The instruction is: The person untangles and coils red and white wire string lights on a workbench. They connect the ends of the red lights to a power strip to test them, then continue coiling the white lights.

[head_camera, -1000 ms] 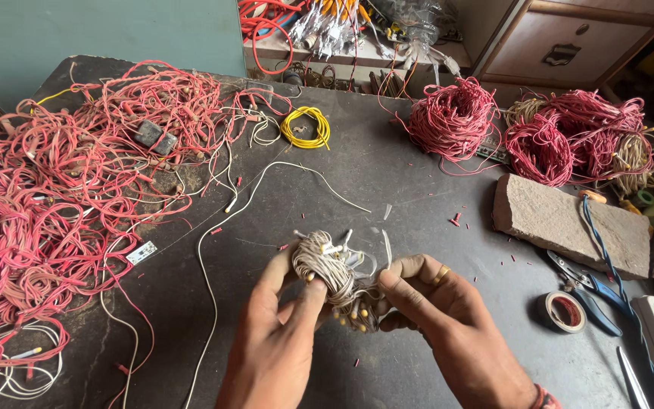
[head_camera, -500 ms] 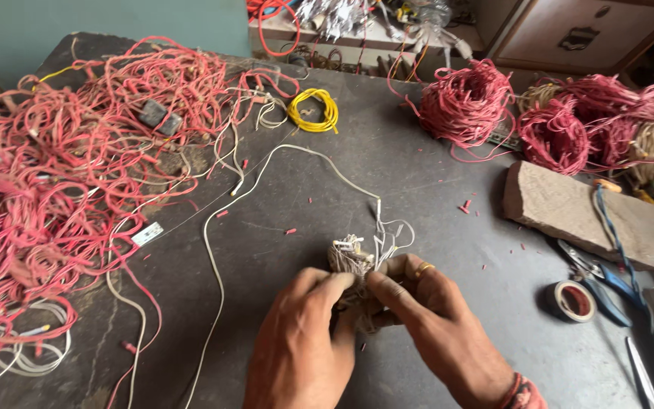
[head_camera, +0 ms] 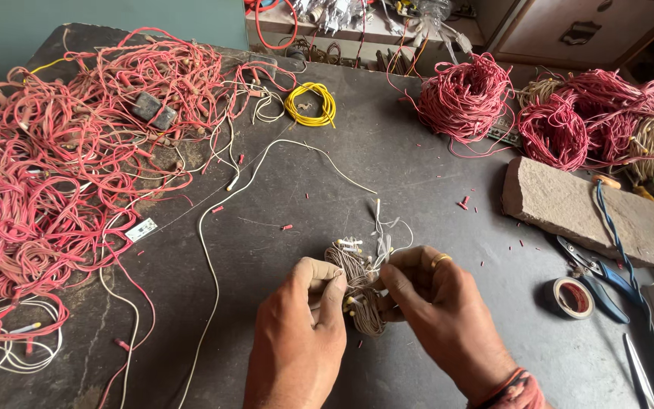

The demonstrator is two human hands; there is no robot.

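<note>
Both hands hold a small wound bundle of pale beige wire point(head_camera: 359, 291) with tiny light tips, low over a dark table point(head_camera: 418, 182). My left hand point(head_camera: 304, 333) pinches the bundle's left side between thumb and fingers. My right hand point(head_camera: 437, 310), a ring on one finger and a band at the wrist, grips its right side. Thin white wire ends point(head_camera: 384, 227) stick up from the top of the bundle. A long white wire point(head_camera: 213, 250) trails away across the table to the left.
A large tangle of red wire point(head_camera: 54, 167) covers the left. A yellow coil point(head_camera: 310, 102) lies at the back. Red wire bundles point(head_camera: 463, 95) sit back right beside a stone block point(head_camera: 580, 204). Blue-handled pliers point(head_camera: 599, 280) and a tape roll point(head_camera: 573, 297) lie right.
The hands have lowered the bundle nearer the table and closed in around it; the head view has shifted a little, and the loose white ends now stand above the bundle.
</note>
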